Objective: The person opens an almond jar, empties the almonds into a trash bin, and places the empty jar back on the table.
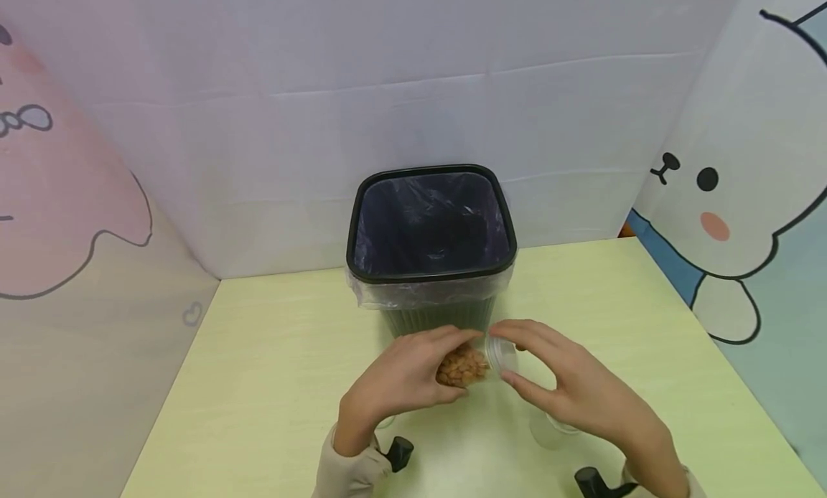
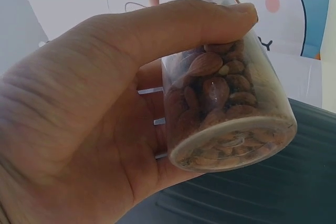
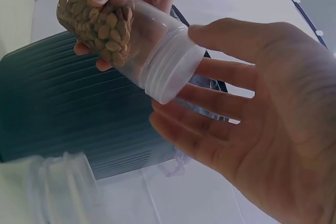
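Note:
My left hand grips a clear jar part full of almonds, its thumb on one side and its fingers wrapped round the other. The jar lies tilted on its side in the air, its translucent white lid towards the right. At that lid, my right hand has its thumb and fingers spread across the rim, with the thumb tip right at the lid's edge. In the right wrist view, the almonds fill the bottom end and the lid end looks bare.
Just beyond the hands stands a dark green bin with a black rim and a clear liner. A second clear container stands on the pale yellow table below my right hand. Part of a clear ring shows beside my left wrist.

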A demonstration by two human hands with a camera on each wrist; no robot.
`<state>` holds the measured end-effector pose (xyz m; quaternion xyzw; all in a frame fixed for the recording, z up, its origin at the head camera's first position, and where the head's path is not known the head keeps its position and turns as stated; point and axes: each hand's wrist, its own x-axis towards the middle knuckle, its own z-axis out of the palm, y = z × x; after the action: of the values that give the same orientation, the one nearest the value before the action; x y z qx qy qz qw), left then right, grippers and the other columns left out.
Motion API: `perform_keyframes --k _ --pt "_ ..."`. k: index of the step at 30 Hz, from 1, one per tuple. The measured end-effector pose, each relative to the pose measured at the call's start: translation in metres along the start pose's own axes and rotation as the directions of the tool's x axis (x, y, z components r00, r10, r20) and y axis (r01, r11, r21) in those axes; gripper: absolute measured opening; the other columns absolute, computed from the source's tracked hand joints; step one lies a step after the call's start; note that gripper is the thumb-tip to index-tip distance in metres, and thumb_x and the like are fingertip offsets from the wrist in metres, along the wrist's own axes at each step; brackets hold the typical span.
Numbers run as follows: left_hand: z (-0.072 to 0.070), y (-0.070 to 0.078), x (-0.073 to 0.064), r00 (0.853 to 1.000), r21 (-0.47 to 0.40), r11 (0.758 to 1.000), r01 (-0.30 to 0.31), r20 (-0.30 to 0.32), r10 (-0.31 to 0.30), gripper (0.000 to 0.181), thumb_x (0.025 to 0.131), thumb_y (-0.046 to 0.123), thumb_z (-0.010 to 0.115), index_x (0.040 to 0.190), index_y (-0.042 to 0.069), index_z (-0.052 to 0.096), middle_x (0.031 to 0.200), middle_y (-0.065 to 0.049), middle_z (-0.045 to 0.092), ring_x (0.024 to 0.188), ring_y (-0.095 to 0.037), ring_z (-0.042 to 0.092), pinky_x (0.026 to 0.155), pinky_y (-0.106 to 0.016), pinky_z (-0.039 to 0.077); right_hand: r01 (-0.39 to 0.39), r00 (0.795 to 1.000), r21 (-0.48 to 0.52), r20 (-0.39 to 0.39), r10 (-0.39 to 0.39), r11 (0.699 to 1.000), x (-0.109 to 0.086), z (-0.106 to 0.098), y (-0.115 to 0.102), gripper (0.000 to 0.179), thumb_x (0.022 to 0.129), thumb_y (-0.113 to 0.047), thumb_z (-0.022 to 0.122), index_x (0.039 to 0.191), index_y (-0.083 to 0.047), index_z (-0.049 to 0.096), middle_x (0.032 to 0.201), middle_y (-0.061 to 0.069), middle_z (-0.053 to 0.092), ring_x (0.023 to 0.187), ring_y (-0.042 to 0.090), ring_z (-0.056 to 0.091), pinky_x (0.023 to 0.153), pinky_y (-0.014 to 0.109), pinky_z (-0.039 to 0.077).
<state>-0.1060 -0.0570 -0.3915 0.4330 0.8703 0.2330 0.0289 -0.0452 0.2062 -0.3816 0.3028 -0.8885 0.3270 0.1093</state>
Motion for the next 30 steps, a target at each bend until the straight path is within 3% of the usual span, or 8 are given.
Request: perform_keyframes --k 6,10,13,15,20,25,30 --pt "-0.0004 -0.0004 -0.0004 1.0 0.004 1.0 0.014 0.005 -0.014 0.073 0.083 0.034 0.09 0.147 0.018 0.058 0.129 0.004 0.07 0.105 -0.01 0.068 0.089 -0.029 0.057 0.055 0.998 0.027 0.015 -0.055 0.998 0.0005 0.0006 0.0004 0.07 0.087 -0.003 0.083 0.147 -0.027 0.055 0.15 -0.006 0.055 0.14 0.01 0.052 0.113 0.009 0.038" --pt "-0.0005 -0.0006 -0.0002 1.0 0.007 1.0 0.02 0.007 -0.02 0.074 0.083 0.033 0.09 0.148 0.019 0.057 0.128 0.005 0.07 0.104 -0.009 0.067 0.088 -0.028 0.057 0.074 0.997 0.037 0.029 -0.076 0.997 0.0002 0.0015 0.0011 0.072 0.086 -0.001 0.082 0.148 -0.027 0.054 0.153 -0.005 0.052 0.143 0.01 0.049 0.114 0.009 0.037" --pt "-0.0007 -0.0005 -0.0004 1.0 0.009 1.0 0.018 0.006 -0.018 0.074 0.083 0.033 0.09 0.148 0.019 0.057 0.127 0.006 0.07 0.103 -0.008 0.067 0.088 -0.027 0.057 0.035 0.999 0.032 0.04 -0.036 0.999 -0.0002 0.0011 -0.0009 0.07 0.091 -0.008 0.08 0.152 -0.026 0.051 0.155 -0.004 0.05 0.143 0.012 0.048 0.114 0.009 0.036" --pt "-0.0009 -0.0002 -0.0007 1.0 0.007 1.0 0.014 0.003 -0.014 0.074 0.082 0.033 0.09 0.147 0.018 0.058 0.126 0.005 0.07 0.103 -0.008 0.067 0.088 -0.027 0.057 -0.041 0.998 0.005 0.051 0.04 0.999 -0.001 0.0 -0.0029 0.067 0.097 -0.018 0.077 0.155 -0.028 0.046 0.158 -0.007 0.047 0.144 0.012 0.048 0.113 0.018 0.044" --pt "-0.0009 0.0007 -0.0005 1.0 0.0 1.0 0.008 0.0 -0.008 0.073 0.082 0.033 0.09 0.146 0.019 0.058 0.126 0.005 0.07 0.102 -0.008 0.066 0.087 -0.026 0.056 -0.208 0.976 -0.093 0.046 0.213 0.974 -0.0013 -0.0016 -0.0044 0.055 0.104 -0.037 0.065 0.155 -0.028 0.046 0.152 -0.006 0.054 0.126 0.015 0.062 0.096 0.042 0.059" --pt "-0.0012 0.0013 -0.0001 1.0 -0.008 1.0 0.019 0.015 -0.019 0.074 0.082 0.032 0.09 0.148 0.02 0.057 0.128 0.006 0.069 0.103 -0.007 0.066 0.089 -0.026 0.056 -0.27 0.96 -0.1 0.052 0.276 0.958 0.0004 -0.0013 -0.0054 0.042 0.105 -0.041 0.063 0.143 -0.026 0.058 0.129 -0.011 0.068 0.104 0.007 0.066 0.082 0.032 0.059" --pt "-0.0008 0.0014 -0.0003 1.0 -0.008 1.0 0.015 0.015 -0.015 0.074 0.083 0.032 0.09 0.148 0.019 0.057 0.128 0.006 0.069 0.103 -0.007 0.066 0.088 -0.026 0.056 -0.239 0.968 -0.064 0.057 0.243 0.969 -0.0001 -0.0007 -0.0041 0.041 0.103 -0.039 0.067 0.141 -0.026 0.059 0.122 -0.016 0.067 0.099 0.001 0.063 0.079 0.027 0.057"
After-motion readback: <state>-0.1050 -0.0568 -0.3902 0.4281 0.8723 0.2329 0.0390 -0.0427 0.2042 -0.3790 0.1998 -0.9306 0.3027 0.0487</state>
